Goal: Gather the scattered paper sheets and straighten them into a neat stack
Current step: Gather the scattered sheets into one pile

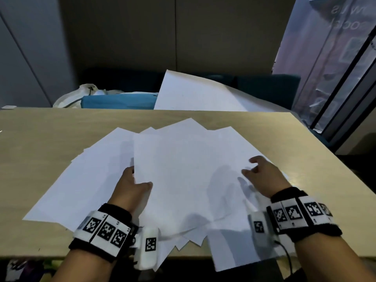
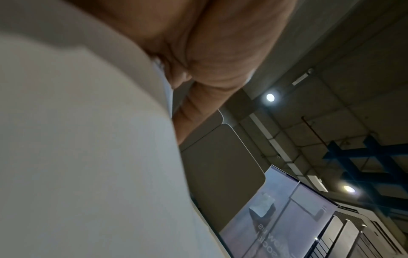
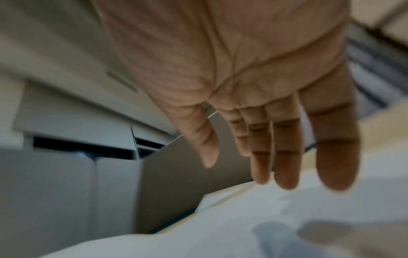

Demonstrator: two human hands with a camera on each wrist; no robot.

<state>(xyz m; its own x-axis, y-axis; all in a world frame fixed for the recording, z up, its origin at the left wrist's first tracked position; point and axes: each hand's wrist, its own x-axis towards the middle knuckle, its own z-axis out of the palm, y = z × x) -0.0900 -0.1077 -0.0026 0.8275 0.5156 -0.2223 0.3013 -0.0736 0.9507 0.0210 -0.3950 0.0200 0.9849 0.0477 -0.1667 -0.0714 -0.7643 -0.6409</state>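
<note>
Several white paper sheets (image 1: 183,169) lie fanned and overlapping on a light wooden table (image 1: 40,139). My left hand (image 1: 135,181) pinches the left edge of the top sheets, thumb on top and fingers underneath. In the left wrist view the paper (image 2: 88,157) fills the left side, with the left hand (image 2: 209,61) curled against its edge. My right hand (image 1: 256,169) hovers over the right side of the pile and holds nothing. The right wrist view shows this right hand (image 3: 264,122) with straight fingers just above the sheets (image 3: 243,227), casting shadows on them.
Some sheets overhang the table's front edge (image 1: 234,255). Behind the far edge a large white sheet (image 1: 193,94) leans up, beside a blue box (image 1: 118,101) and a white bag (image 1: 81,94). A glass wall (image 1: 335,78) stands at the right.
</note>
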